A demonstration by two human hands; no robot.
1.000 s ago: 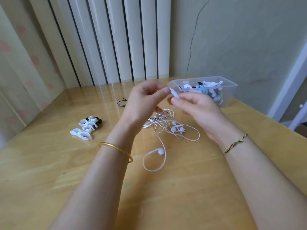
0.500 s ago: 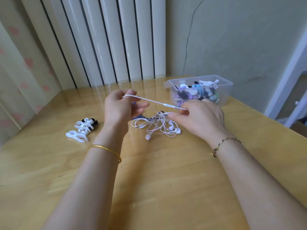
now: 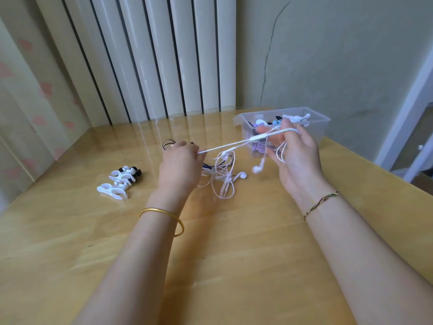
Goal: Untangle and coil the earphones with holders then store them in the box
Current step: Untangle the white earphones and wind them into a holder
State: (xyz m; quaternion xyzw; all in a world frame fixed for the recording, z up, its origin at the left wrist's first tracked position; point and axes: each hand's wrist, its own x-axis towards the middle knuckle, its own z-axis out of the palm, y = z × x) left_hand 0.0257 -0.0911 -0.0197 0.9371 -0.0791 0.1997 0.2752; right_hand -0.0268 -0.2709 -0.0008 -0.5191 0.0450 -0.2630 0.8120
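Observation:
A white earphone cable (image 3: 234, 144) is stretched taut between my hands above the wooden table. My left hand (image 3: 180, 165) pinches one end of it. My right hand (image 3: 295, 151) is raised in front of the clear plastic box (image 3: 321, 123), with the cable looped over its fingers and an earbud (image 3: 256, 169) dangling below. A tangle of white earphones (image 3: 222, 177) lies on the table between my hands. Several white and black holders (image 3: 119, 181) sit in a pile to the left. The box holds coiled earphones in holders.
A dark cable (image 3: 167, 144) lies on the table behind my left hand. The table (image 3: 70, 254) is glossy wood, with a white ribbed panel (image 3: 152, 66) at its back edge and a wall at the right.
My right hand has lifted and turned palm-in, with the cable now looped over its fingers. An earbud has come up out of the tangle and hangs from that hand.

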